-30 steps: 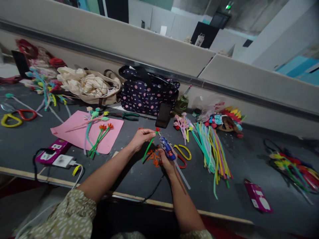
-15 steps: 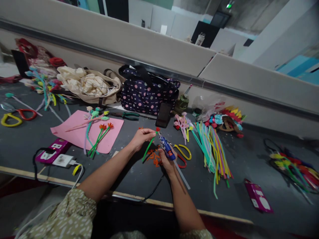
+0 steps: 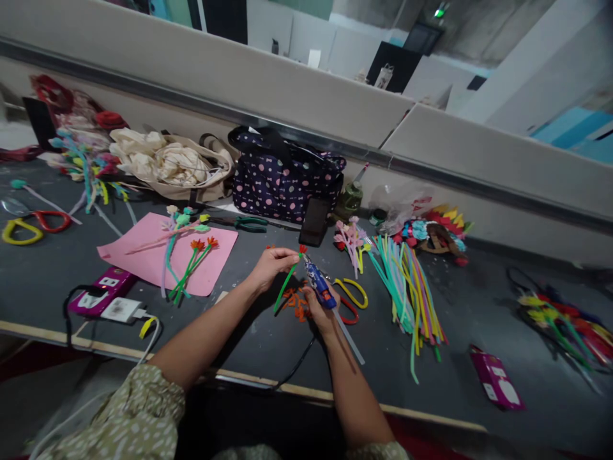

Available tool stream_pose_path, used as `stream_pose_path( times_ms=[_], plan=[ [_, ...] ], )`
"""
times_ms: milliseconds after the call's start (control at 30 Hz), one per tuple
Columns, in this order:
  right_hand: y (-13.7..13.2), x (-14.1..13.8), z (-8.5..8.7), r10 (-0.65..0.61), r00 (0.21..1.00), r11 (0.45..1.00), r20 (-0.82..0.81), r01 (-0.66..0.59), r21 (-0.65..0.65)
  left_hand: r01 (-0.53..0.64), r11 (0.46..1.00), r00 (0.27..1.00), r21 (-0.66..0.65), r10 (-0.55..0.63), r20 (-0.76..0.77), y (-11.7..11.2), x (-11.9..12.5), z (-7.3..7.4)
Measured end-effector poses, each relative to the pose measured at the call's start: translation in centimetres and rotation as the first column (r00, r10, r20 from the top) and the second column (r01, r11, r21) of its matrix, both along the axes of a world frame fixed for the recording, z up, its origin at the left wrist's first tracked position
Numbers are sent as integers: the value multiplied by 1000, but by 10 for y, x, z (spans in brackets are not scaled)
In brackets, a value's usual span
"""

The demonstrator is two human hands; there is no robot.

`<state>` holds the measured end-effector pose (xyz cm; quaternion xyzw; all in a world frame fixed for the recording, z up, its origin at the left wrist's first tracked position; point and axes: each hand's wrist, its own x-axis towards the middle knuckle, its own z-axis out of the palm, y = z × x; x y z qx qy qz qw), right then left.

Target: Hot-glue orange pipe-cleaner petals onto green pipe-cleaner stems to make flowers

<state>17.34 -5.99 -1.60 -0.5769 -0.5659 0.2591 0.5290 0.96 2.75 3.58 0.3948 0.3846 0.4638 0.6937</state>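
My left hand (image 3: pixel 274 267) pinches a pipe-cleaner flower (image 3: pixel 286 285) just below its small orange-red head, and the green stem slants down to the left. In my right hand (image 3: pixel 322 309) is a blue hot glue gun (image 3: pixel 318 281), its nozzle at the flower head; whether they touch I cannot tell. A clear glue stick (image 3: pixel 350 338) sticks out of the gun's back end. Under the hands lie loose orange pieces (image 3: pixel 297 303). Scissors with yellow and red handles (image 3: pixel 354 292) lie just beyond my right hand, partly hidden by it.
Two orange flowers (image 3: pixel 194 262) and other stems rest on a pink sheet (image 3: pixel 143 255). Bundled pipe cleaners (image 3: pixel 407 281) lie to the right. A phone (image 3: pixel 315 220) leans by a dark patterned bag (image 3: pixel 282 176). Green-handled pliers (image 3: pixel 249 223) and a purple power strip (image 3: pixel 108 291) are at left.
Almost nothing differs. Both hands hold the flower and the glue gun in nearly the same place.
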Motion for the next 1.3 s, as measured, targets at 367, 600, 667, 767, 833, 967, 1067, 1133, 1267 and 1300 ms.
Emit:
stream_pose_path(
  times_ms=[367,600,667,767,833,967,1067,1133,1267,1300],
  plan=[
    [1,3,11,-108,993,994,56,109,-11,-60,998,998,24,60,21,3,-5,5],
    [13,15,17,-174,979,978,108,185,-97,-198,978,977,-62,202,69,17,-18,1],
    [14,14,15,-89,976,980,201,121,-155,-218,972,971,-86,225,86,18,-19,1],
    [14,14,12,31,927,972,374,59,-228,-226,968,966,-109,237,107,18,-18,1],
    [14,13,10,66,867,959,495,82,-270,-224,967,966,-119,237,106,18,-17,1],
    [16,11,4,72,755,936,652,175,-307,-205,970,972,-129,217,89,19,-17,-2],
    [18,5,0,59,711,936,701,205,-287,-189,974,977,-129,199,76,19,-16,-4],
    [19,1,-2,60,694,935,718,213,-284,-187,975,978,-123,196,65,19,-16,-4],
    [18,0,-1,66,718,934,693,201,-297,-186,976,980,-109,192,53,17,-15,-2],
    [17,1,0,52,746,937,664,193,-290,-180,978,981,-107,187,55,17,-15,-2]
  ],
)
